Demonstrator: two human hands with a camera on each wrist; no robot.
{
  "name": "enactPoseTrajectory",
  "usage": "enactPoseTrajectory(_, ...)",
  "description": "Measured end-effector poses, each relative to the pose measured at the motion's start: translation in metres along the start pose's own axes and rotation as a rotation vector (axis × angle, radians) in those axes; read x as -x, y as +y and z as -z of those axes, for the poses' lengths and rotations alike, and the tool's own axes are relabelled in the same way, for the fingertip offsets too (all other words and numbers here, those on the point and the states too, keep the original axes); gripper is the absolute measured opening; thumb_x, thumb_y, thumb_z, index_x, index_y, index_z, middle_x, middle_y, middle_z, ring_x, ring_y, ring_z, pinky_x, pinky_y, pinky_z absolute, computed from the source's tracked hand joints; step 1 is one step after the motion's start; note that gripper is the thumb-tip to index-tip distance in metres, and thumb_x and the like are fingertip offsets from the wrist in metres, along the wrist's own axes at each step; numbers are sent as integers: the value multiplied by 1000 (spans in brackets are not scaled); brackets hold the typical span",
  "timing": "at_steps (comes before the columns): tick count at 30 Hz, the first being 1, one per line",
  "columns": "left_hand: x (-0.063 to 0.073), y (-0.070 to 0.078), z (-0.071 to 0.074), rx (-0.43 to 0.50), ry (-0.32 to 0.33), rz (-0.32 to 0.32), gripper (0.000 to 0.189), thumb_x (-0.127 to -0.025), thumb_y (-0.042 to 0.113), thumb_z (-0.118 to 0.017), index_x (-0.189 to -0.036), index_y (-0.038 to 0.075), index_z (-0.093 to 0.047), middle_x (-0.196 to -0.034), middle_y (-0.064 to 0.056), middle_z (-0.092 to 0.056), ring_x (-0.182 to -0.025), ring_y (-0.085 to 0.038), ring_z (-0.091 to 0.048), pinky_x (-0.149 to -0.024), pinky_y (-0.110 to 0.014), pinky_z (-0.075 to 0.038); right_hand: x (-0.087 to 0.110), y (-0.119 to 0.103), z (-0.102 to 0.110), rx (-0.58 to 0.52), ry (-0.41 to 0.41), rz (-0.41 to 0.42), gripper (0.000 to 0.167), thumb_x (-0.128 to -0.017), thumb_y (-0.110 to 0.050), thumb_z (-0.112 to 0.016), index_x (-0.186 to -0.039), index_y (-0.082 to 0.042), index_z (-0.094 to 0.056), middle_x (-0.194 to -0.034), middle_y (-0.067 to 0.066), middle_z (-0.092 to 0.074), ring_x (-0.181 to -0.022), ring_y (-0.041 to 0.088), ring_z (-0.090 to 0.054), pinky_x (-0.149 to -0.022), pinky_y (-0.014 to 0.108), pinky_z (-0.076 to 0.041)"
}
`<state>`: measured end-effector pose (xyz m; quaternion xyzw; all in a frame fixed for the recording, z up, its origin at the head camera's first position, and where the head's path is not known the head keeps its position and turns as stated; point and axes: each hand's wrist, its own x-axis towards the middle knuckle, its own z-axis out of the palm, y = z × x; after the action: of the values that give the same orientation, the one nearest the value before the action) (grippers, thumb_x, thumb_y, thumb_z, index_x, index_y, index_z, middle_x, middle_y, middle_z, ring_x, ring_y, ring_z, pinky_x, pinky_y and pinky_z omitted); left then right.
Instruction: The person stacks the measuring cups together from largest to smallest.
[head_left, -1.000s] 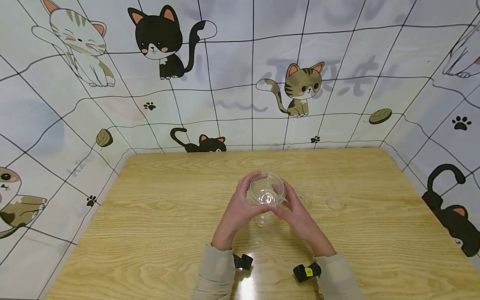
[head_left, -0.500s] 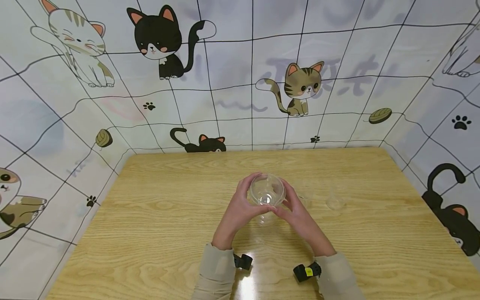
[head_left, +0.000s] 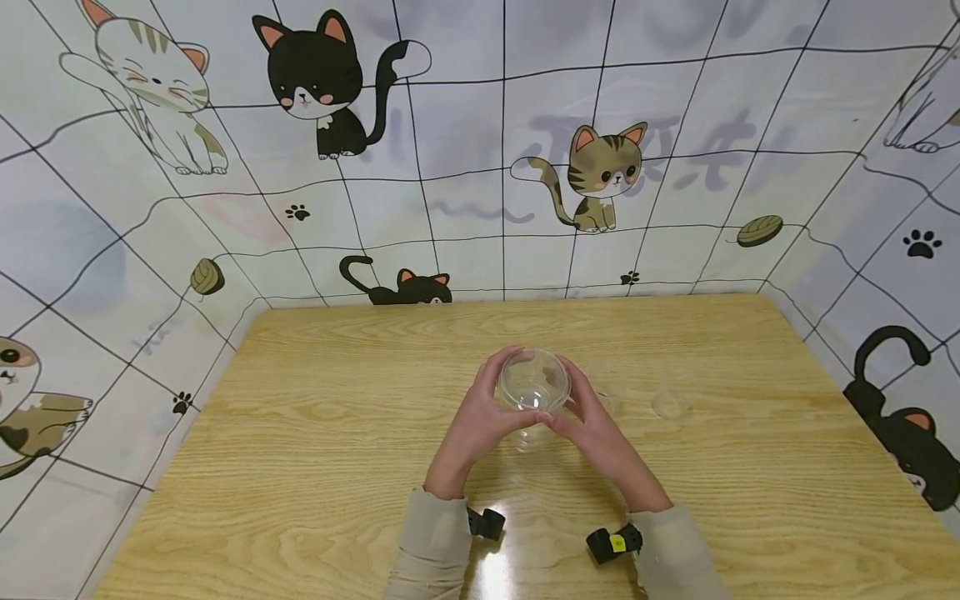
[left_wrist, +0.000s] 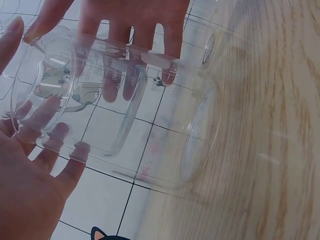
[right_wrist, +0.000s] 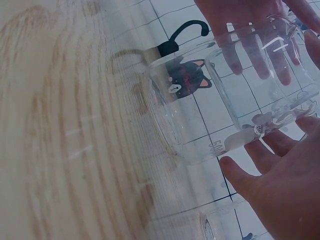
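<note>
My left hand [head_left: 483,406] and right hand [head_left: 588,408] hold a clear glass beaker [head_left: 534,385] from both sides, near its top. Their thumbs come together on the near side and the fingers reach around the far side. A smaller beaker sits inside a larger one: in the left wrist view the inner base [left_wrist: 131,112] stands well above the outer base [left_wrist: 200,135]. White graduation marks show on the wall. In the right wrist view the larger beaker [right_wrist: 160,115] is upright close over the wooden table, with the right hand's fingers [right_wrist: 240,175] along its side.
To the right on the wooden table [head_left: 337,433] stands another clear glass vessel [head_left: 671,404], hard to see against the wood. More clear glass [head_left: 611,398] shows just beside the right hand. Walls with cat drawings [head_left: 465,192] enclose the table at the back and sides.
</note>
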<state>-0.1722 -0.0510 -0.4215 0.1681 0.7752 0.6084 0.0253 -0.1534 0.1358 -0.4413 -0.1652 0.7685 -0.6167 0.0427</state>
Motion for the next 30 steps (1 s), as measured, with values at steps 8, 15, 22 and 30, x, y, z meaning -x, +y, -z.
enactPoseTrajectory(8,-2,-1,-1,-7,-5,-22,83,-60,38,-81,-129,41,-36,-131,17,-36,-120,-17,-38,-93,-46,-33,0,1,0,-6,6,0,73,-86,-22,-59,-141,-36,-12,-145,0,-18,-126,36,-27,-90,55,-34)
enactPoseTrajectory(15,-2,1,-1,8,-13,-35,83,-62,35,-81,-131,35,-35,-131,16,-37,-120,-19,-37,-93,-45,-33,1,-9,0,-6,2,-31,72,-87,-19,-59,-141,-35,-14,-145,3,-19,-126,39,-25,-87,55,-37)
enactPoseTrajectory(22,6,22,2,50,-24,5,82,-65,24,-80,-134,24,-35,-133,7,-39,-120,-23,-37,-92,-46,-33,5,-33,-1,20,-9,-34,67,-87,-18,-58,-142,-24,-20,-144,9,-21,-125,42,-26,-85,53,-40)
enactPoseTrajectory(30,7,26,5,34,-34,35,82,-65,26,-80,-134,25,-35,-133,6,-40,-122,-21,-36,-95,-46,-31,6,-35,-1,59,3,-45,65,-88,-22,-57,-141,-23,-21,-144,10,-22,-125,40,-27,-88,53,-38)
